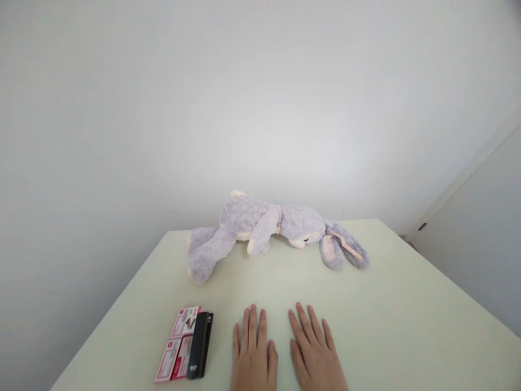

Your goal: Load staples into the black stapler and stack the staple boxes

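Note:
My left hand lies flat on the pale green table, palm down with its fingers apart and nothing in it. To its right, my right hand rests the same way, fingers spread and empty. Left of my left hand is a black stapler, lying beside or partly over several small red-and-white boxes that look like staple boxes. Neither hand touches them.
A grey-lilac plush rabbit lies face down across the back of the table, legs to the left and long ears to the right. Behind it rises a white wall. A light panel stands beyond the right edge.

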The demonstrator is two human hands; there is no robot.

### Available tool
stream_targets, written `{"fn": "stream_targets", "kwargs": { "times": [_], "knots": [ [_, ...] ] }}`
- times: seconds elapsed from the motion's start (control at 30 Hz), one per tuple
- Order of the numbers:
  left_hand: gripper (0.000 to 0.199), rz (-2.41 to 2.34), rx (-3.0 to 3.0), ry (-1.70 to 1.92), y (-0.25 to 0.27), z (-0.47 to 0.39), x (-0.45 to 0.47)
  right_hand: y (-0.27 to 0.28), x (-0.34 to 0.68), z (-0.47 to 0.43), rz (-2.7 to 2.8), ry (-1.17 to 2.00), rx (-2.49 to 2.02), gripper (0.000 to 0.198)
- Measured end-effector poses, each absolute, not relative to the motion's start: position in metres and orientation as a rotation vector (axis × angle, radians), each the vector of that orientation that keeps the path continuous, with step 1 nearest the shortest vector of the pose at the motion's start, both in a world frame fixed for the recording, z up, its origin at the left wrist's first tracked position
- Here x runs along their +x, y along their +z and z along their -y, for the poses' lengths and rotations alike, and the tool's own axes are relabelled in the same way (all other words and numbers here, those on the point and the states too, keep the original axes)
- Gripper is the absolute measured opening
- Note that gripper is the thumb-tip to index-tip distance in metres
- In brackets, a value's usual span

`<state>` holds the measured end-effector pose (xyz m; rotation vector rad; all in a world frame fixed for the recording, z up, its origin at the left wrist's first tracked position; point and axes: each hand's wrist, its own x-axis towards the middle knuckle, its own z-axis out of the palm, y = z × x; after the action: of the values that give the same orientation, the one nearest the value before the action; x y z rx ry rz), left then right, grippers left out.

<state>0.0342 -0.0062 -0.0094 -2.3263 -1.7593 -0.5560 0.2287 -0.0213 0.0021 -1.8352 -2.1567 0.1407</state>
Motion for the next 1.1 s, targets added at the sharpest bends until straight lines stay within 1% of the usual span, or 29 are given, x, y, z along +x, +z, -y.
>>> {"fn": "stream_targets", "kwargs": {
  "times": [0.4,0.6,0.73,0.9,0.97,1.03,1.1],
  "knots": [
    [0.068,1.827,-2.365,-0.541,0.001,0.009,0.032,0.011,0.218,0.023,2.198,0.064,-1.887,0.061],
    [0.067,1.836,-2.373,-0.559,0.003,0.010,0.031,0.017,0.215,0.025,2.201,0.115,-1.915,0.061],
    [0.069,1.813,-2.380,-0.557,0.000,0.010,0.030,0.022,0.205,0.022,2.185,0.203,-1.963,0.074],
    [0.071,1.801,-2.353,-0.580,-0.007,0.008,0.032,0.028,0.190,0.017,2.257,0.306,-1.871,0.092],
    [0.070,1.796,-2.361,-0.579,-0.007,0.008,0.032,0.029,0.188,0.017,2.243,0.309,-1.873,0.087],
    [0.070,1.793,-2.381,-0.570,-0.004,0.009,0.032,0.029,0.186,0.017,2.220,0.299,-1.887,0.076],
    [0.070,1.800,-2.398,-0.552,-0.001,0.009,0.032,0.029,0.186,0.017,2.205,0.290,-1.895,0.070]
  ]
}}
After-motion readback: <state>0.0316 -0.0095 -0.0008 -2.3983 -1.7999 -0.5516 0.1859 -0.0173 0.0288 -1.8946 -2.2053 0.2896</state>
